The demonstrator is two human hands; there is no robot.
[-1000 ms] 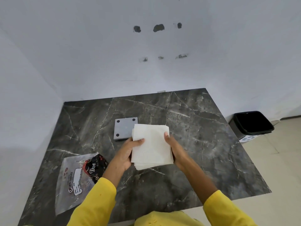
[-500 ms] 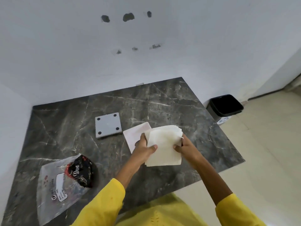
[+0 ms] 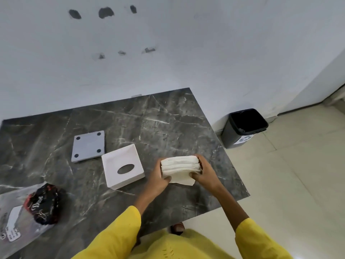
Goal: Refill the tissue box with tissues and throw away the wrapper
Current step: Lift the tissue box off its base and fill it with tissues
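Both hands, left hand point(image 3: 158, 177) and right hand point(image 3: 204, 171), clench the thick white stack of folded tissues point(image 3: 180, 168) between them, its long axis running 9 to 3 o'clock. The white square tissue box with an oval slot point(image 3: 122, 168) lies on the dark marbled desk point(image 3: 149, 118) at 9 o'clock from the grip, just beside the left hand, so that hand is nearer
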